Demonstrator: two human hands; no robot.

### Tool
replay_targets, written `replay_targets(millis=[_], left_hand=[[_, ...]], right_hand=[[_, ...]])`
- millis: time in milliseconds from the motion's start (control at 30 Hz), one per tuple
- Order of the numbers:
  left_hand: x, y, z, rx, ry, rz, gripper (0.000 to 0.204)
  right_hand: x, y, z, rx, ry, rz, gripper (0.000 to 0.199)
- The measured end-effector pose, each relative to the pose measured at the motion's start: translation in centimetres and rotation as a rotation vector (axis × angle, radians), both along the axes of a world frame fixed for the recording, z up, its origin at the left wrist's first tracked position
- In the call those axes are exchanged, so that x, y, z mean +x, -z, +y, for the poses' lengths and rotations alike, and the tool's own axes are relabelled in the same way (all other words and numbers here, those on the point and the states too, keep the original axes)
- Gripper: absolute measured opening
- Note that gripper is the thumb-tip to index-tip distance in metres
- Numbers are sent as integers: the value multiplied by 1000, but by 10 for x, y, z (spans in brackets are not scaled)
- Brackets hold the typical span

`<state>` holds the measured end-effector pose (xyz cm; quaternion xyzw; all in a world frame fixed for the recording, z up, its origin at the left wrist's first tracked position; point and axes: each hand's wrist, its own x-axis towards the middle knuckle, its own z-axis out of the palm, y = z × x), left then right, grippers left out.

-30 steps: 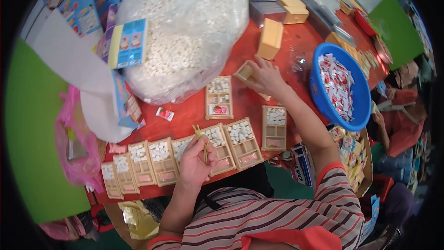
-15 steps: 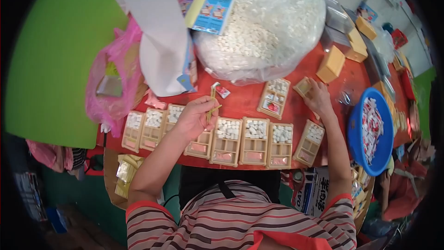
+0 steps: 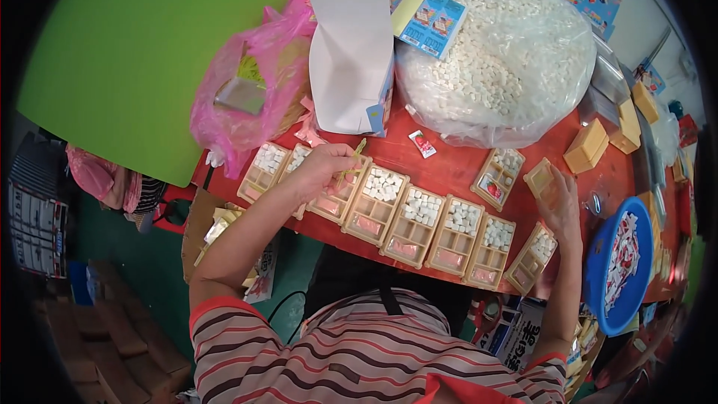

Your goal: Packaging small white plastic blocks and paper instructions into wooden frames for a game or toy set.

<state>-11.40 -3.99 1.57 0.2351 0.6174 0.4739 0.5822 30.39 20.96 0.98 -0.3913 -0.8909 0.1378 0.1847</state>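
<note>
A row of several small tan compartment trays (image 3: 419,217) lies along the near edge of the red table (image 3: 449,164), most with white pieces in one section. My left hand (image 3: 323,168) pinches a thin yellow-green strip (image 3: 353,158) above the trays at the row's left end. My right hand (image 3: 562,198) grips an empty-looking tan tray (image 3: 540,179) at the right, beside another tray (image 3: 497,173) that lies apart from the row.
A big clear bag of white pieces (image 3: 497,60) fills the table's far side. A pink plastic bag (image 3: 250,101), a white carton (image 3: 351,45), a blue basin of wrapped pieces (image 3: 621,265), tan boxes (image 3: 587,146) and a green board (image 3: 142,52) surround the work area.
The view has swung left. My left hand rose from the trays in the row, holding the thin strip. My right hand stays on a tan tray at the right.
</note>
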Motion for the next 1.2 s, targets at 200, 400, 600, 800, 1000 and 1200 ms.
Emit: replay_targets(millis=[200, 400, 600, 800, 1000, 1200], left_hand=[[21, 21, 58, 166, 216, 548, 16], [57, 29, 83, 183, 551, 1372, 28], [61, 22, 76, 582, 295, 1439, 34], [94, -5, 80, 596, 115, 902, 22], [84, 6, 96, 317, 300, 1165, 22], [64, 10, 94, 484, 253, 1156, 26]], right_hand=[[-16, -16, -32, 38, -67, 1, 71], [-28, -40, -64, -46, -182, 18, 76], [-51, -53, -72, -45, -382, -44, 77], [-78, -53, -63, -37, -537, -19, 80], [-99, -51, -47, 55, -569, 10, 80], [-108, -53, -29, 44, -589, -49, 82]])
